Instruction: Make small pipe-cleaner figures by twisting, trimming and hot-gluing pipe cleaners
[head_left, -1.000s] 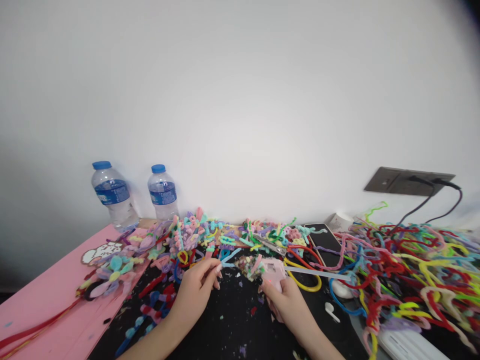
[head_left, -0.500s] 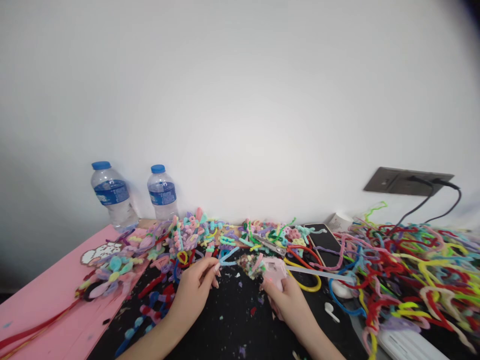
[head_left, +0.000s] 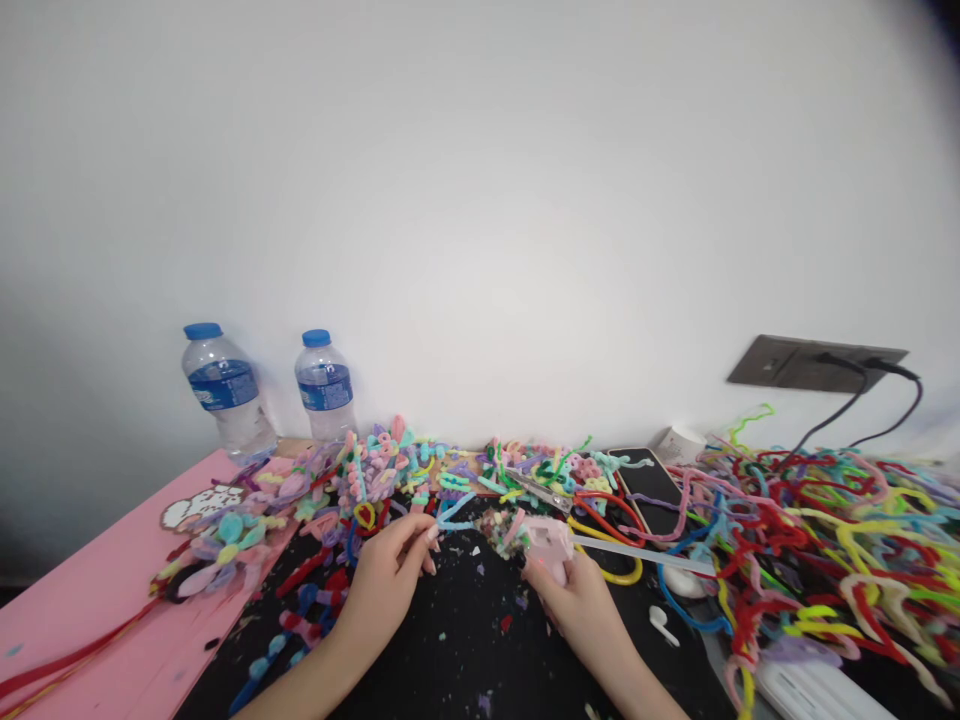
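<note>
Pinched between my left hand's (head_left: 394, 565) thumb and fingers is a light blue pipe cleaner (head_left: 456, 522), bent into a narrow V that opens to the right. In my right hand (head_left: 574, 605) is a small pink hot glue gun (head_left: 550, 543), my fingers wrapped round its body. A long translucent glue stick (head_left: 645, 553) juts out of its back to the right. Fuzzy scraps (head_left: 504, 528) surround the nozzle end, hiding the tip, close to the pipe cleaner's right end; whether they touch I cannot tell. Scissors (head_left: 540, 490) lie just behind the gun.
Twisted pipe-cleaner pieces (head_left: 382, 460) line the wall. Loose pipe cleaners (head_left: 817, 540) heap up at right, beside a phone (head_left: 649, 492) and a white earbud (head_left: 664, 625). Two water bottles (head_left: 225, 395) stand at left. Pink board (head_left: 97, 600) and a black, scrap-strewn mat (head_left: 442, 660) cover the table.
The glue gun has tilted slightly, so the free end of its glue stick sits a little lower and farther right. My left hand and the pipe cleaner have barely moved.
</note>
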